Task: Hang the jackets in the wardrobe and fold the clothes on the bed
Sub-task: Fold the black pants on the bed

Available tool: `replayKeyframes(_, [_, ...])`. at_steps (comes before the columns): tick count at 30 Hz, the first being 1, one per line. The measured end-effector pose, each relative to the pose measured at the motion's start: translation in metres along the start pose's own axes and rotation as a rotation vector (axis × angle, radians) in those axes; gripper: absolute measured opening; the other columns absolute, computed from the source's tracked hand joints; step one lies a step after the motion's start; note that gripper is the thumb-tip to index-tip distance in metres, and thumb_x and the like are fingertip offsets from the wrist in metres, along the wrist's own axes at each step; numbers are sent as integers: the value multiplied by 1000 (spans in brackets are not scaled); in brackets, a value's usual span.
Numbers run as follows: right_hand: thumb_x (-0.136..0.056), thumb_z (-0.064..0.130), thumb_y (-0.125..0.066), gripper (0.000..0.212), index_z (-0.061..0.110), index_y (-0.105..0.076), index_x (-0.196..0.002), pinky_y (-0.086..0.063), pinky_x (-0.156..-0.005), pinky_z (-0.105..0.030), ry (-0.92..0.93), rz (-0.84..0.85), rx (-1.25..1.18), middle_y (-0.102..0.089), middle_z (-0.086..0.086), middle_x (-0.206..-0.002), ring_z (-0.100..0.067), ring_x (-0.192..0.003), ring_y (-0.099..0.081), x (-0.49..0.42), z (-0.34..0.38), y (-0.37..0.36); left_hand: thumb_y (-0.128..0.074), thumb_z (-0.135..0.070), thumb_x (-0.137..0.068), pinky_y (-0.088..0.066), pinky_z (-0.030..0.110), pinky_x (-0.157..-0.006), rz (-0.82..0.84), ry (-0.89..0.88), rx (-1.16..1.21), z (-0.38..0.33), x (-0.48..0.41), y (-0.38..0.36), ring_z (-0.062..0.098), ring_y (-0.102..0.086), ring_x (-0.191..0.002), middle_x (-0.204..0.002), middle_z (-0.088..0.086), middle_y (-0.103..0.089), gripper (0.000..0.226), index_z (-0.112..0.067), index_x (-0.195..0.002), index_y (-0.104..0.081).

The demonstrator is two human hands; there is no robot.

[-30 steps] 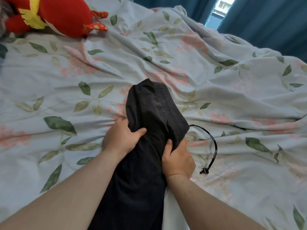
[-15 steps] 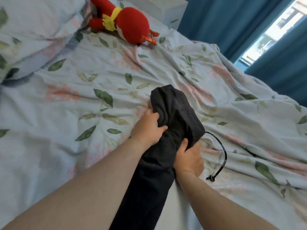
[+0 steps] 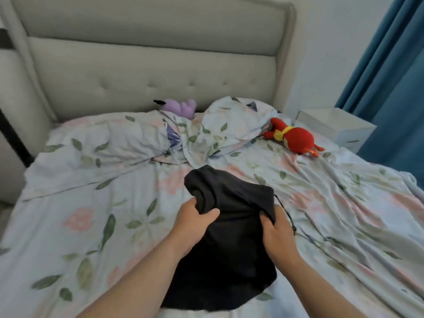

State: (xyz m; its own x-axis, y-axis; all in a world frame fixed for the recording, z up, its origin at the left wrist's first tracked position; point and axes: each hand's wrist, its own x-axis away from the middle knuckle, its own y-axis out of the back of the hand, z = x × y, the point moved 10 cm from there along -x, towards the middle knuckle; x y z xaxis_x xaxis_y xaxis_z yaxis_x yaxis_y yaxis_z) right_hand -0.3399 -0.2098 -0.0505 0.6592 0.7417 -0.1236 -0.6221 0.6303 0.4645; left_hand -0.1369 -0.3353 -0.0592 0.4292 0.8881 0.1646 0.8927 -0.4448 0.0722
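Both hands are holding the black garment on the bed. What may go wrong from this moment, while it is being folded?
1. The black garment is bunched between the left hand and the right hand, so creases may get folded in.
2. Its drawstring cord hangs loose beside the right hand and may snag or get trapped in the fold.
3. The floral bedcover is soft and wrinkled, so the fold may come out uneven.
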Motion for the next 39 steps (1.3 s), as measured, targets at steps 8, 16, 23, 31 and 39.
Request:
replayKeyframes(8, [-89, 42, -41, 21, 58, -36, -101, -40, -70, -10, 337, 423, 88, -55, 31, -90, 9, -82, -54, 93, 142, -127, -78, -52, -69, -51, 34, -86, -299, 64, 570, -12, 99, 211, 14, -71, -102, -111, -5, -75, 51, -21, -110, -73])
replayKeyframes(16, [-82, 44, -54, 27, 28, -46, -102, -47, -90, -40, 589, 1014, 565, -61, 2, -104, -24, -98, -57, 232, 118, -261, -68, 4, -80, -53, 35, -71, -521, 317, 0, 113, 218, 327, 26, -70, -79, -83, 9, -75, 20, -12, -92, -72])
replayKeyframes(23, [-88, 42, -43, 28, 22, -63, -88, -50, -83, -36, 429, 1127, 514, -67, 6, -87, -13, -86, -60, 238, 99, -285, -67, -23, -63, -50, 25, -67, -341, 264, -348, 129, 228, 335, 4, -67, -81, -89, -17, -70, 39, -39, -98, -64])
replayKeyframes(31, [-94, 31, -48, 20, 25, -67, -98, -45, -80, -25, 437, 610, 445, -65, 15, -93, -2, -86, -55, 175, 129, -291, -80, -24, -79, -54, 27, -65, -278, 174, -336, 139, 216, 347, 6, -70, -71, -79, -8, -74, 14, -36, -78, -74])
replayKeyframes(39, [-94, 50, -49, 61, 11, -41, -141, -39, -105, -43, 360, 806, 946, -53, -9, -140, -31, -127, -50, 137, 104, -344, -79, -18, -78, -49, 17, -64, -182, 125, -397, 138, 203, 344, 2, -68, -74, -81, -11, -73, 21, -38, -80, -73])
